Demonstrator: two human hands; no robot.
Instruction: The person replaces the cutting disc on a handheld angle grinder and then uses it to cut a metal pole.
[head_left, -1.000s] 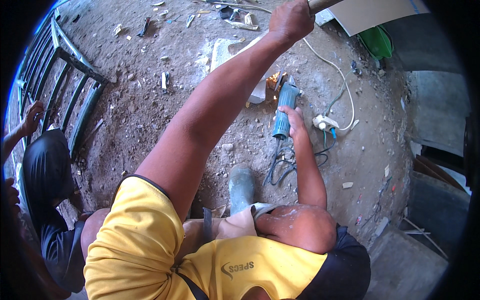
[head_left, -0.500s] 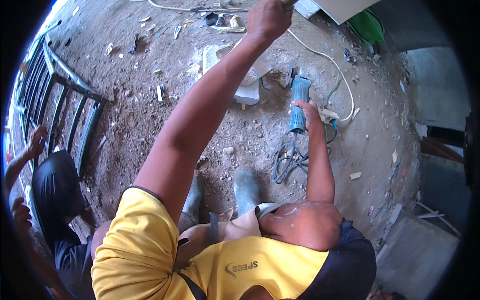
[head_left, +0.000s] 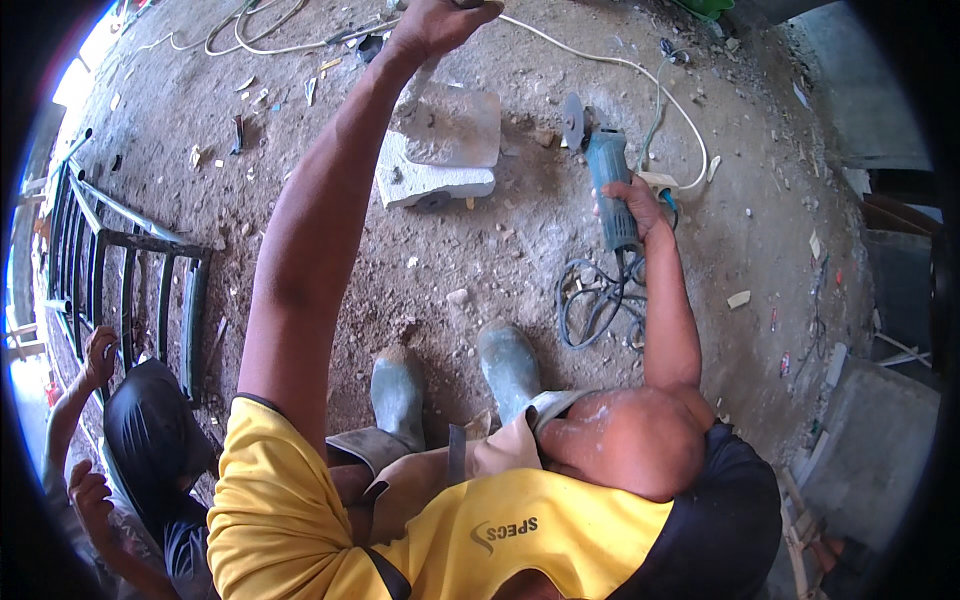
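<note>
My right hand [head_left: 630,203] is wrapped around the body of a blue angle grinder [head_left: 607,165], which stands off to the right with its round disc [head_left: 573,122] at the far end. At the top edge, my left hand [head_left: 445,25] is closed on a thing that the picture's edge cuts off, so its kind does not show. Below that hand lies a pale block [head_left: 440,185] with a greyish, dusty upper part [head_left: 460,125]. The grinder's dark blue cable [head_left: 590,310] lies coiled near my right boot [head_left: 508,365].
A white cord [head_left: 690,125] runs to a socket block [head_left: 657,181] beside my right wrist. A dark metal frame [head_left: 150,240] lies at left, near another person's hand [head_left: 98,355] and dark-clothed leg [head_left: 155,425]. Small debris litters the dirt floor [head_left: 470,265].
My left hand has moved left, and the white panel at upper right has left the view. The pale block shows more fully. The grinder stays in my right hand.
</note>
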